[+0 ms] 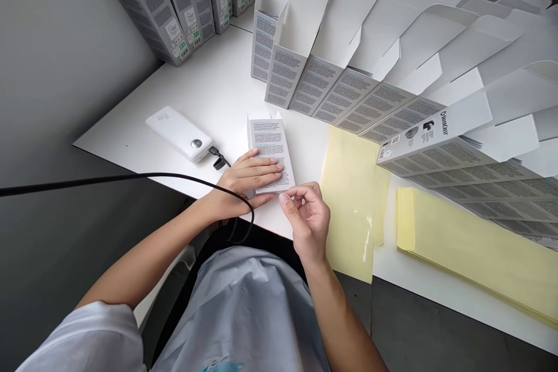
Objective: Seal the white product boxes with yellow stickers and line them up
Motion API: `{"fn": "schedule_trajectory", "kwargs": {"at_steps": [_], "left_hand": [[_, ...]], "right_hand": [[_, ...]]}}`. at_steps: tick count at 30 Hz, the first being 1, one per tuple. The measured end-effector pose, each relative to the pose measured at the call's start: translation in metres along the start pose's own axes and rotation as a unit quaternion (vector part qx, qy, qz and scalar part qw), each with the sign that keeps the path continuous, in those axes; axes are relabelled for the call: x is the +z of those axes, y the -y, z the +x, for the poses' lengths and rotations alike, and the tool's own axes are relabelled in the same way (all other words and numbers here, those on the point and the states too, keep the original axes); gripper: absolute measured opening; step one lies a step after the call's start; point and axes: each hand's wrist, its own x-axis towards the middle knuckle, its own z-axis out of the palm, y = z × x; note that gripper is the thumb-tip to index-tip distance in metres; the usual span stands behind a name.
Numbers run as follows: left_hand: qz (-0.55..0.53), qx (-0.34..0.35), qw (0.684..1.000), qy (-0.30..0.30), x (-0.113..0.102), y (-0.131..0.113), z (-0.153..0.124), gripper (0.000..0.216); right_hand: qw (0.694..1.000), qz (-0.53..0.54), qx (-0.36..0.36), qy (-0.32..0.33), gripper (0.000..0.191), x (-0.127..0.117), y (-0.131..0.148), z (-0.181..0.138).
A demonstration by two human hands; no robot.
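Note:
A small grey-and-white carton (271, 138) printed with lines of text lies on the table before me, with white flaps showing at its far end. Flat across its printed side rests my left hand (250, 177), fingers stretched out and the thumb along the near edge. My right hand (307, 215) is at the carton's near right corner, thumb and forefinger pinched together and the other fingers curled. Whatever is between those fingertips is too small to make out. A black cable (174, 175) passes in front of my left wrist.
A white power bank (179, 132) with a plugged-in cable lies to the left. Rows of open cartons (285, 78) stand behind and to the right, and more cartons (174, 40) at the back left. Yellow sheets (349, 203) and a yellow stack (475, 256) lie on the right.

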Motion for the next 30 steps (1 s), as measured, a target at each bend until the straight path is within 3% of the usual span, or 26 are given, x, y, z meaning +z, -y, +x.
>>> {"fn": "schedule_trajectory", "kwargs": {"at_steps": [6, 22, 30], "left_hand": [[-0.012, 0.003, 1.0, -0.004, 0.0, 0.0, 0.0, 0.041], [-0.012, 0.001, 1.0, 0.0, -0.001, -0.001, 0.001, 0.041], [-0.011, 0.005, 1.0, -0.001, 0.0, 0.0, 0.0, 0.043]], "right_hand": [[0.997, -0.069, -0.01, -0.036, 0.018, 0.006, 0.002, -0.003], [0.99, -0.098, -0.042, -0.092, 0.013, 0.018, 0.001, -0.007], [0.973, -0.144, -0.107, -0.142, 0.01, 0.025, -0.005, -0.008]]}}
